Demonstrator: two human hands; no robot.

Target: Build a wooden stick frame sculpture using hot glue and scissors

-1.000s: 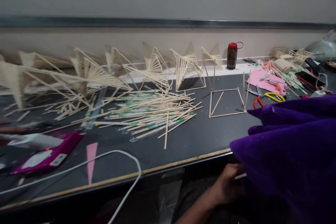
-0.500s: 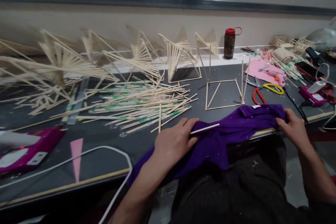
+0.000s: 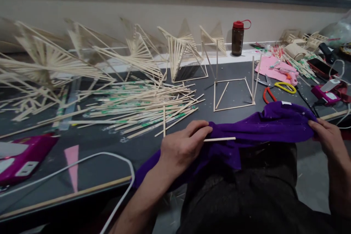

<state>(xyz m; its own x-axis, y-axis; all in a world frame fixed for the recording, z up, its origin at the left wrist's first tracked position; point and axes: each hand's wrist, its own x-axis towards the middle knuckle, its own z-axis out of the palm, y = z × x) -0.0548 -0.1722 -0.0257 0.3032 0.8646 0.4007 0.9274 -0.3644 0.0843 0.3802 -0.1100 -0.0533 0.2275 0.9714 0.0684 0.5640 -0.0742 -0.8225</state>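
Observation:
A purple cloth [image 3: 274,126] stretches between my hands above my lap, at the near table edge. My left hand [image 3: 186,144] is closed on its left part and also grips a thin wooden stick [image 3: 222,139] that points right across the fabric. With fingers pinched, my right hand [image 3: 326,133] holds the cloth's right end. Just beyond the cloth stands a square stick frame [image 3: 234,108] with uprights at two corners. Left of it, near my left hand, lies a pile of wooden sticks [image 3: 148,108], some in plastic wrapping with green print.
Several fanned stick structures [image 3: 134,58] line the wall, with a red-lidded bottle [image 3: 237,40] beside them. Red-and-yellow-handled pliers [image 3: 285,87], pink foam [image 3: 267,66] and a glue gun [image 3: 286,73] lie right. A white cable [image 3: 105,153] crosses the near left edge beside a magenta power box [image 3: 35,161].
My right hand has moved right, pulling the cloth out flatter and wider. The stick in my left hand now lies more level. The view has shifted slightly.

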